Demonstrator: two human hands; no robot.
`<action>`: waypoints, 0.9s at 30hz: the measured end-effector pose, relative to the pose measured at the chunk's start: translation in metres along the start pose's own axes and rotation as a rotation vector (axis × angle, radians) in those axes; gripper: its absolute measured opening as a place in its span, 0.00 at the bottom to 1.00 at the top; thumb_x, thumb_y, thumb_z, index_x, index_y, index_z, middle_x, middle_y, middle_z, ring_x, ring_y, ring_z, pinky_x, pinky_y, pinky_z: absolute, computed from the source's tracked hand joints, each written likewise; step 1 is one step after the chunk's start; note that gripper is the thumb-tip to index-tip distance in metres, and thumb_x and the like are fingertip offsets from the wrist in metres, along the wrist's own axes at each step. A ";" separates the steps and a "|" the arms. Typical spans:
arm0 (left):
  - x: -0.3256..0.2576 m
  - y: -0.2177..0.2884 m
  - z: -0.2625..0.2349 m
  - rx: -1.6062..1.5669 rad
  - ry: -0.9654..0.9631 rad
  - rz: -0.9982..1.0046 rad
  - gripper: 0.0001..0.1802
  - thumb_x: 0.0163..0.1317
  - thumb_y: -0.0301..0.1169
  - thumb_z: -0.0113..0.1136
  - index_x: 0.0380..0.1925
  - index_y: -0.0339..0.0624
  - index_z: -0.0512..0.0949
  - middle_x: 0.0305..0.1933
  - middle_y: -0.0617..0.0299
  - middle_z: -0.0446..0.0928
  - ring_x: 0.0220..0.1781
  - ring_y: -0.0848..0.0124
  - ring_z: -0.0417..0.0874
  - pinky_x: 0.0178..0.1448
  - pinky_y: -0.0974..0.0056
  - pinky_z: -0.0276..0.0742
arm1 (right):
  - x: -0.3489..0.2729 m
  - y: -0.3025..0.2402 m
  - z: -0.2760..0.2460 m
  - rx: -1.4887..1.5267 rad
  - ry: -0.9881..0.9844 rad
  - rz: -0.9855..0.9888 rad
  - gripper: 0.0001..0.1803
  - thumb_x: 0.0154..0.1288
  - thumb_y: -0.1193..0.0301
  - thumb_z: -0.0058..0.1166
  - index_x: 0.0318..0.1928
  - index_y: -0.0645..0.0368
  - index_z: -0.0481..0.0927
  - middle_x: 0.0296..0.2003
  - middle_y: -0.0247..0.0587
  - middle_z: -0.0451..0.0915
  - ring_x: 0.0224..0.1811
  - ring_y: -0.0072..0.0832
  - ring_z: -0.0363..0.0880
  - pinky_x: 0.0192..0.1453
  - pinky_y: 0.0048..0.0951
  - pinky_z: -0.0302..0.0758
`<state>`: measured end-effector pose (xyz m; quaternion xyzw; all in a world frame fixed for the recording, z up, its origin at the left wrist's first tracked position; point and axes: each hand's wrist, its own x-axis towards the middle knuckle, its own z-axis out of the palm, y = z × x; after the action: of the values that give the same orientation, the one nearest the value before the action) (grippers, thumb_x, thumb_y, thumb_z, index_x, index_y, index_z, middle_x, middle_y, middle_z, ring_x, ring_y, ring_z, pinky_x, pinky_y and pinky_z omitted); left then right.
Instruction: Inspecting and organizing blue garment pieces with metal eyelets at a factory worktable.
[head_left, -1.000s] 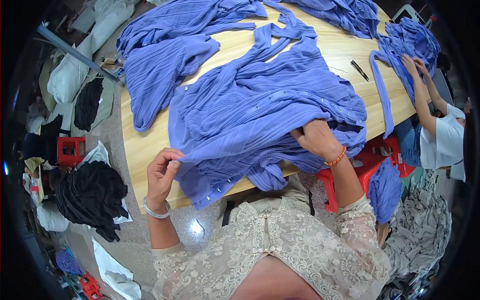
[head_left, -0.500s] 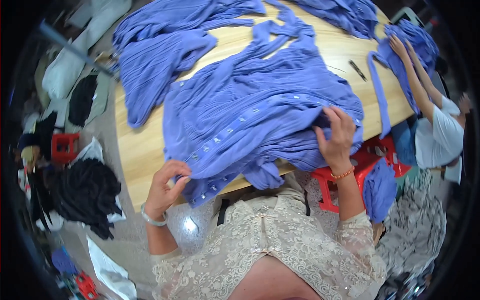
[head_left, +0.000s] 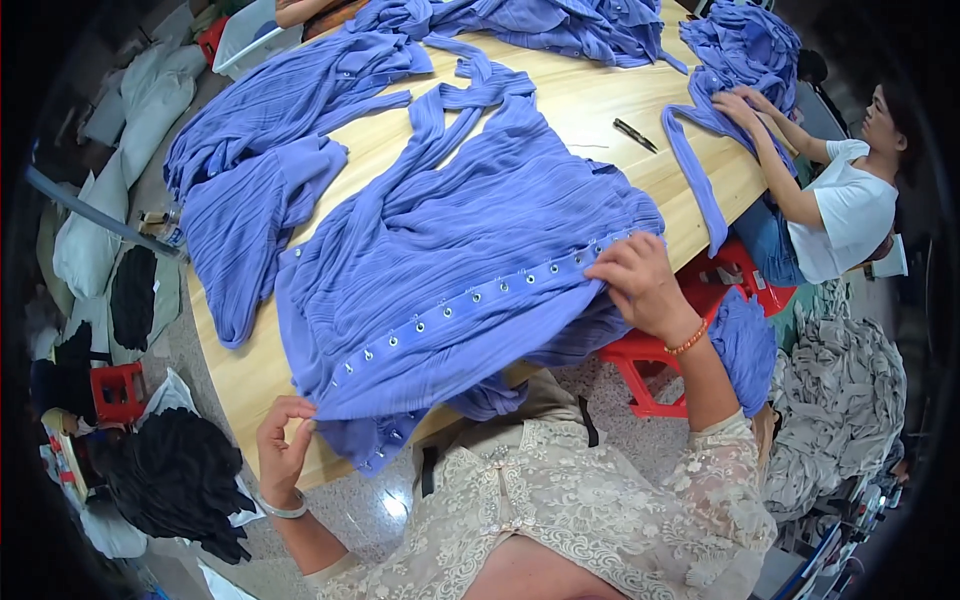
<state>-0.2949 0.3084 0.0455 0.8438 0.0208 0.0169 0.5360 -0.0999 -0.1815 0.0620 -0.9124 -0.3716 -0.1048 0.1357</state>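
A blue-violet pleated garment (head_left: pixel 450 230) lies spread over the near side of the wooden table (head_left: pixel 240 405), a row of small round metal fasteners running along its front band. Its near edge is stretched between my two hands. Pinched at the lower left corner of that edge is my left hand (head_left: pixel 285 440). Farther right, my right hand (head_left: pixel 640 285) grips the same edge beside the end of the fastener row. Part of the cloth hangs below the table edge, where a second strip with fasteners shows. Some right-hand fingertips are hidden by the fabric.
More blue-violet garments (head_left: pixel 250 210) cover the table's left and far sides. Small thread snips (head_left: pixel 634 135) lie at the right. A co-worker (head_left: pixel 830 210) there handles cloth. Red stools (head_left: pixel 650 375), grey fabric (head_left: pixel 835 400) and a black cloth heap (head_left: pixel 175 475) stand around the table.
My hands have drawn the garment's near edge out straight and flat, so the fastener band now shows fully. The view has shifted, bringing more of the co-worker into sight.
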 end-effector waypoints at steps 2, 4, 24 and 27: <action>0.003 0.000 0.004 0.006 -0.029 -0.043 0.05 0.57 0.19 0.60 0.34 0.36 0.78 0.41 0.58 0.78 0.46 0.68 0.77 0.54 0.66 0.70 | 0.000 -0.002 -0.004 0.059 -0.037 0.021 0.19 0.48 0.75 0.63 0.43 0.48 0.83 0.41 0.33 0.79 0.51 0.35 0.74 0.62 0.42 0.64; 0.007 0.000 0.004 0.019 -0.130 -0.148 0.06 0.57 0.19 0.61 0.35 0.36 0.79 0.40 0.59 0.78 0.43 0.71 0.77 0.52 0.67 0.70 | 0.003 0.002 -0.013 0.193 -0.094 0.034 0.17 0.49 0.70 0.67 0.43 0.52 0.84 0.43 0.34 0.80 0.51 0.37 0.75 0.60 0.41 0.66; 0.140 0.116 0.137 0.299 -0.465 0.563 0.23 0.54 0.27 0.68 0.51 0.38 0.76 0.54 0.50 0.77 0.54 0.53 0.77 0.56 0.53 0.72 | 0.042 0.014 -0.032 0.470 -0.440 0.171 0.17 0.51 0.78 0.65 0.43 0.54 0.83 0.35 0.37 0.75 0.34 0.33 0.76 0.37 0.32 0.74; 0.115 0.103 0.161 0.475 -0.597 0.596 0.33 0.56 0.34 0.67 0.62 0.42 0.70 0.68 0.49 0.68 0.70 0.52 0.66 0.69 0.48 0.60 | 0.015 -0.010 -0.015 0.269 -0.320 0.114 0.20 0.47 0.78 0.65 0.44 0.52 0.82 0.38 0.39 0.72 0.39 0.38 0.75 0.41 0.37 0.72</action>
<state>-0.1698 0.1251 0.0705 0.8800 -0.3735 -0.0784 0.2829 -0.0980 -0.1699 0.0818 -0.9106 -0.3470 0.0996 0.2012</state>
